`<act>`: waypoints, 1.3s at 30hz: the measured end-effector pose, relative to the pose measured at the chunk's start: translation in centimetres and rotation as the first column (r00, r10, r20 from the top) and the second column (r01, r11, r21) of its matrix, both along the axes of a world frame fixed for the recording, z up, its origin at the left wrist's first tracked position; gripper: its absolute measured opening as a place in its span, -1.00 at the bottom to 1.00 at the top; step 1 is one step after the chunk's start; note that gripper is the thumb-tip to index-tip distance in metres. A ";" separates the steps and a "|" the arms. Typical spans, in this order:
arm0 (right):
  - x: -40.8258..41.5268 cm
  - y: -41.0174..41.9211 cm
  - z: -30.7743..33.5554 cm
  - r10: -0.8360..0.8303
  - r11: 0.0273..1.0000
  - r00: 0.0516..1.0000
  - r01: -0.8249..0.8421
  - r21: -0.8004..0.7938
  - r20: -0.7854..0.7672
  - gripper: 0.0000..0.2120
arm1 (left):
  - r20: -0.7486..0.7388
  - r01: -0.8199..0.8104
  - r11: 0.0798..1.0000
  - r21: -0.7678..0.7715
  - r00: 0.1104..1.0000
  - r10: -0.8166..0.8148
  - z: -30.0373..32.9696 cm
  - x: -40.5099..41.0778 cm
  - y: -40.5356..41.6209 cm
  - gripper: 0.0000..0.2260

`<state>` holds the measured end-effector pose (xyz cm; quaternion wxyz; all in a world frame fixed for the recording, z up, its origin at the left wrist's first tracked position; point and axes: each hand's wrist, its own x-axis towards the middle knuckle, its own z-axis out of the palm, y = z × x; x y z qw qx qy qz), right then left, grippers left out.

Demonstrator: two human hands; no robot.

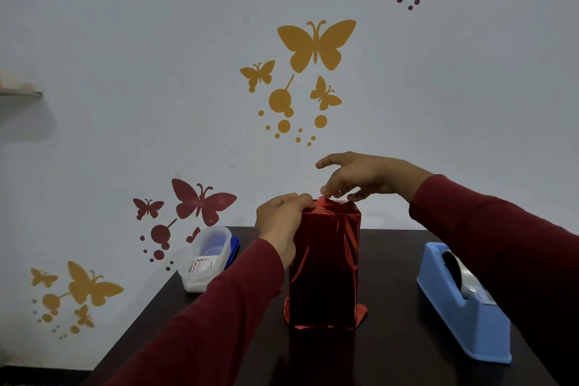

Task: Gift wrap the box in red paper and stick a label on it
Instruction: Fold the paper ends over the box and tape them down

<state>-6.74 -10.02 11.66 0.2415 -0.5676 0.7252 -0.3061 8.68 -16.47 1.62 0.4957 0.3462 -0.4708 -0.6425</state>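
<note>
A tall box wrapped in shiny red paper stands upright in the middle of the dark table. Loose paper flaps spread out at its base. My left hand grips the box's upper left edge, fingers curled over the top. My right hand hovers over the top end, its fingertips pressing the red paper fold down there. A label with a wavy red border lies inside a clear plastic container at the table's left.
A blue tape dispenser with a roll of clear tape sits to the right of the box. The container's blue lid lies beneath it. Behind the table is a white wall with butterfly stickers.
</note>
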 end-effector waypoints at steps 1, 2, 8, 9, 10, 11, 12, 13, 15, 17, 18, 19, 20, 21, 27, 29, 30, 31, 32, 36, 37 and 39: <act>0.0 -0.1 0.0 -0.002 1.000 1.000 0.002 0.002 -0.009 -0.39 | 0.002 -0.002 1.000 -0.001 1.000 0.002 0.0 0.0 0.0 -0.73; 0.0 -0.1 -0.1 -0.005 1.000 1.000 0.005 0.005 -0.017 -0.38 | 0.006 -0.001 1.000 -0.002 1.000 0.001 -0.1 0.0 -0.1 -0.72; 0.2 -0.5 -0.5 -0.029 0.999 0.995 0.031 0.022 -0.098 -0.38 | 0.015 0.008 1.000 -0.012 1.000 -0.008 -0.3 0.0 -0.2 -0.69; 0.3 -0.6 -0.5 -0.031 0.999 0.994 0.033 0.024 -0.102 -0.38 | 0.019 0.013 1.000 -0.017 1.000 -0.013 -0.3 0.0 -0.2 -0.70; 0.3 -0.7 -0.5 -0.032 0.999 0.994 0.035 0.027 -0.105 -0.37 | 0.018 0.015 1.000 -0.020 1.000 -0.014 -0.2 0.0 -0.1 -0.70; 0.4 -0.7 -0.4 -0.033 0.999 0.993 0.036 0.031 -0.110 -0.37 | 0.017 0.014 1.000 -0.021 1.000 -0.014 -0.3 0.1 -0.1 -0.71; 0.5 -0.7 -0.4 -0.035 0.999 0.993 0.039 0.036 -0.114 -0.36 | 0.018 0.014 1.000 -0.019 1.000 -0.013 -0.3 0.1 -0.2 -0.70; 0.5 -0.8 -0.3 -0.040 0.998 0.992 0.045 0.041 -0.117 -0.36 | 0.022 0.017 1.000 -0.018 1.000 -0.017 -0.3 0.1 -0.1 -0.70; 0.8 -0.8 -0.2 -0.053 0.997 0.991 0.060 0.056 -0.122 -0.35 | 0.017 0.022 1.000 -0.009 1.000 -0.022 -0.2 0.2 0.0 -0.70; 1.0 -0.8 -0.1 -0.068 0.994 0.990 0.078 0.079 -0.120 -0.34 | 0.016 0.023 1.000 0.010 1.000 -0.023 0.0 0.2 0.1 -0.75; 1.2 -0.8 0.0 -0.078 0.992 0.990 0.090 0.091 -0.118 -0.33 | 0.022 0.022 1.000 0.021 1.000 -0.022 0.1 0.2 0.1 -0.79; 1.3 -0.8 0.2 -0.090 0.989 0.989 0.102 0.103 -0.115 -0.32 | 0.029 0.024 0.999 0.029 0.999 -0.024 0.2 0.2 0.2 -0.84; 1.5 -0.8 0.3 -0.102 0.987 0.988 0.115 0.115 -0.113 -0.31 | 0.044 0.023 0.999 0.036 0.999 -0.025 0.3 0.2 0.2 -0.88; 1.6 -0.9 0.4 -0.111 0.984 0.987 0.125 0.125 -0.113 -0.31 | 0.059 0.023 0.999 0.038 0.998 -0.025 0.5 0.2 0.3 -0.88; 2.2 -0.9 0.7 -0.125 0.977 0.982 0.146 0.153 -0.141 -0.29 | 0.221 0.042 0.999 -0.033 0.975 -0.034 2.3 -0.2 0.3 -0.46; 2.2 -0.9 0.7 -0.140 0.975 0.980 0.160 0.151 -0.140 -0.27 | 0.323 0.033 0.994 -0.100 0.946 0.001 2.6 -0.6 -0.2 -0.61; 2.2 -0.8 0.7 -0.149 0.974 0.980 0.168 0.152 -0.129 -0.27 | 0.358 0.027 0.991 -0.128 0.934 0.021 2.6 -0.7 -0.4 -0.68; 2.3 -0.7 0.7 -0.164 0.972 0.981 0.180 0.153 -0.108 -0.26 | 0.378 0.021 0.989 -0.143 0.925 0.035 2.5 -0.8 -0.5 -0.73; 2.3 -0.6 0.6 -0.182 0.969 0.980 0.193 0.156 -0.083 -0.26 | 0.397 0.016 0.989 -0.149 0.917 0.045 2.5 -0.8 -0.5 -0.77; 1.3 -0.1 -0.3 -0.296 0.954 0.955 0.295 0.053 -0.001 -0.15 | 0.360 -0.036 0.989 -0.145 0.929 0.087 2.4 -0.6 -0.5 -0.90; 0.9 0.0 -0.8 -0.322 0.947 0.944 0.320 0.040 0.072 -0.21 | 0.354 -0.043 0.988 -0.145 0.931 0.093 2.4 -0.6 -0.6 -0.91; 0.2 0.3 -2.1 -0.338 0.939 0.893 0.339 0.051 0.296 -0.38 | 0.362 -0.050 0.986 -0.157 0.926 0.105 2.3 -0.7 -0.7 -0.91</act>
